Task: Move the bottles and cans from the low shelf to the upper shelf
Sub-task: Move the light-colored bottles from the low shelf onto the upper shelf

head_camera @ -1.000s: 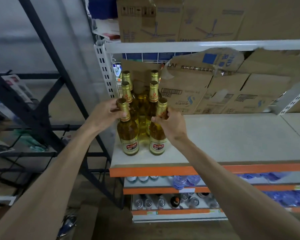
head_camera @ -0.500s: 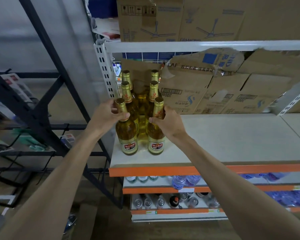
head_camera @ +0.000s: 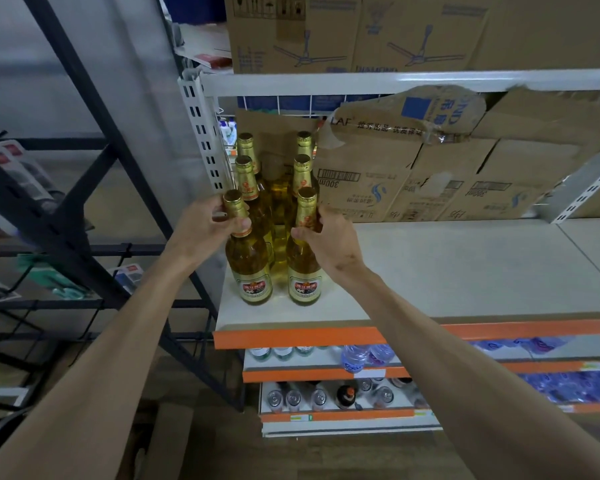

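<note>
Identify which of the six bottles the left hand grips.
The front bottle of the left column: the left hand grips its neck; the rear four bottles stand untouched.

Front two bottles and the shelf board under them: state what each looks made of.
The front left bottle and front right bottle: glossy clear glass, likely, showing golden liquid through; necks wrapped in shiny gold foil. The shelf board: matte pale surface, perhaps painted metal or laminate.
</note>
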`<state>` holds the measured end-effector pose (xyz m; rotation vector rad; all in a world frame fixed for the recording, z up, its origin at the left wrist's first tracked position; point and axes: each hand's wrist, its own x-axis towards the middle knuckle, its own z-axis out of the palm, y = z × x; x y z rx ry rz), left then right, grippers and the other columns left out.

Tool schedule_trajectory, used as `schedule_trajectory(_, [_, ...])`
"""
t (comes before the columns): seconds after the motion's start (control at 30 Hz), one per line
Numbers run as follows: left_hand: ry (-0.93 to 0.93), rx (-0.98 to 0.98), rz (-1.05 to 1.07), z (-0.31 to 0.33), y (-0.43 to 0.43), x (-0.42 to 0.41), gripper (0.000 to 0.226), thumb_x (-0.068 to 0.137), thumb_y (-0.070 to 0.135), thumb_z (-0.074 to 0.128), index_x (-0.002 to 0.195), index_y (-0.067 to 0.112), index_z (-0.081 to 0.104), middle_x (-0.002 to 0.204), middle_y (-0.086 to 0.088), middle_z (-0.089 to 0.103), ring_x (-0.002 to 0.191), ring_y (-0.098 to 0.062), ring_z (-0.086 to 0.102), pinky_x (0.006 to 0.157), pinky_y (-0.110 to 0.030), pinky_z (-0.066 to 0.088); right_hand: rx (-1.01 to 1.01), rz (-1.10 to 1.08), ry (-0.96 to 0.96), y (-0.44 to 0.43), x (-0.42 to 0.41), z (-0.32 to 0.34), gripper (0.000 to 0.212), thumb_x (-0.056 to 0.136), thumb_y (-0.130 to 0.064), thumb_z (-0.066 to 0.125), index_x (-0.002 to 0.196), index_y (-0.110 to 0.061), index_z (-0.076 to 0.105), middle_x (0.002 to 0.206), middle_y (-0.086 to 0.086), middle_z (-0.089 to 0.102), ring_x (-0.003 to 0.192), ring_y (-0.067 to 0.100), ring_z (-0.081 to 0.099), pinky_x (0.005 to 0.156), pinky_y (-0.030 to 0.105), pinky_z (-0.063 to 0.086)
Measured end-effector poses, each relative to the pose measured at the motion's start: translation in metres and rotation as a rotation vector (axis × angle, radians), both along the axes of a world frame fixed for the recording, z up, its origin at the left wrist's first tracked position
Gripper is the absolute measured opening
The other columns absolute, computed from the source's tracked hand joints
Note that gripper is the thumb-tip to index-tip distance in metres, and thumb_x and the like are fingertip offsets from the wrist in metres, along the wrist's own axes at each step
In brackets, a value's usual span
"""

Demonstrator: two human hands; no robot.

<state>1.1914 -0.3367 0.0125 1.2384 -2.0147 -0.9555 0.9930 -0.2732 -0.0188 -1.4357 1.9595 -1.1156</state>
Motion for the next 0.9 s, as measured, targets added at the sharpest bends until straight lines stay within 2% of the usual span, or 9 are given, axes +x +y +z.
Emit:
schedule_trajectory(0.1, [-0.007, -0.004, -0.033, 0.0, 0.001, 0.003, 0.03, 0.087, 0.03, 0.07, 0.114, 0.018, 0.064, 0.117, 0.008, 0.064, 0.115, -0.01, 0.055, 0.1, -0.034, 0.04, -0.013, -0.01, -0.001, 0.0, 0.002, 0.0, 0.027, 0.085, -0.03, 0.072, 0.102, -0.014, 0.058, 0.095, 0.0, 0.067, 0.086, 0.018, 0.062, 0.078, 0.035, 0.053])
schedule_trajectory(0.3, [-0.025, 0.03, -0.035, -0.001, -0.004, 0.006, 0.038, 0.085, 0.033, 0.071, 0.118, 0.014, 0.065, 0.124, 0.001, 0.065, 0.121, -0.018, 0.056, 0.106, -0.045, 0.042, -0.024, -0.007, 0.017, -0.001, 0.003, 0.002, 0.027, 0.086, -0.029, 0.071, 0.101, -0.013, 0.056, 0.093, -0.001, 0.065, 0.082, 0.016, 0.06, 0.071, 0.028, 0.047])
schedule_trajectory(0.5, [0.0, 0.001, -0.002, -0.007, -0.004, 0.004, 0.035, 0.087, 0.033, 0.07, 0.117, 0.016, 0.065, 0.124, 0.003, 0.066, 0.122, -0.017, 0.057, 0.108, -0.05, 0.04, -0.04, -0.014, -0.004, -0.002, 0.003, -0.001, 0.027, 0.086, -0.028, 0.071, 0.104, -0.014, 0.056, 0.095, -0.002, 0.064, 0.081, 0.012, 0.058, 0.07, 0.025, 0.047])
schedule_trajectory(0.67, [0.007, 0.011, -0.001, -0.009, -0.007, 0.003, 0.033, 0.087, 0.03, 0.07, 0.117, 0.016, 0.065, 0.124, 0.004, 0.065, 0.122, -0.016, 0.056, 0.104, -0.04, 0.039, -0.017, -0.003, 0.014, -0.004, 0.002, 0.0, 0.027, 0.087, -0.027, 0.07, 0.105, -0.013, 0.055, 0.097, 0.0, 0.065, 0.089, 0.018, 0.061, 0.077, 0.033, 0.052])
schedule_trajectory(0.77, [0.002, -0.013, -0.007, -0.011, -0.008, 0.003, 0.034, 0.087, 0.032, 0.07, 0.117, 0.017, 0.065, 0.125, 0.004, 0.065, 0.122, -0.015, 0.056, 0.104, -0.04, 0.039, -0.001, 0.0, 0.026, -0.003, 0.002, -0.001, 0.03, 0.087, -0.028, 0.069, 0.108, -0.014, 0.054, 0.102, 0.0, 0.064, 0.094, 0.019, 0.06, 0.083, 0.036, 0.053])
schedule_trajectory(0.9, [0.0, 0.0, -0.012, -0.009, -0.007, 0.003, 0.037, 0.087, 0.033, 0.069, 0.12, 0.016, 0.064, 0.126, 0.002, 0.065, 0.121, -0.017, 0.056, 0.098, -0.033, 0.038, 0.005, -0.004, 0.011, -0.003, 0.002, -0.004, 0.031, 0.087, -0.03, 0.069, 0.11, -0.015, 0.053, 0.101, 0.001, 0.064, 0.093, 0.021, 0.062, 0.085, 0.042, 0.056])
